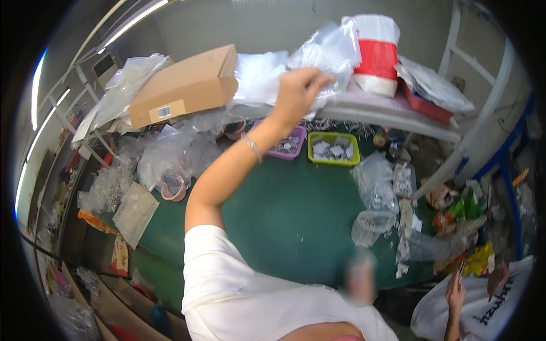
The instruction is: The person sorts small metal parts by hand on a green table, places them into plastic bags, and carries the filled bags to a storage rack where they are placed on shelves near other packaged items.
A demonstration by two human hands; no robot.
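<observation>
My left arm is stretched up to the shelf, and my left hand (297, 95) is closed there, thumb and fingers pinched at a clear plastic bag (327, 54). The bag rises above and behind the fingers, slightly smeared. More white plastic bags (259, 77) lie left of the hand, beside a brown cardboard box (182, 82). A white and red package (376, 57) stands just right of the clear bag. Low on the right, a blurred skin-toned patch (361, 278) may be my right hand; its fingers cannot be made out.
On the green table (278, 210) stand a yellow-green basket (334, 161) and a purple basket (297, 149) with small parts. A pink cup (173, 190) and plastic bags lie left. A clear tub (372, 226) sits right. A co-worker's hand (455, 292) shows lower right.
</observation>
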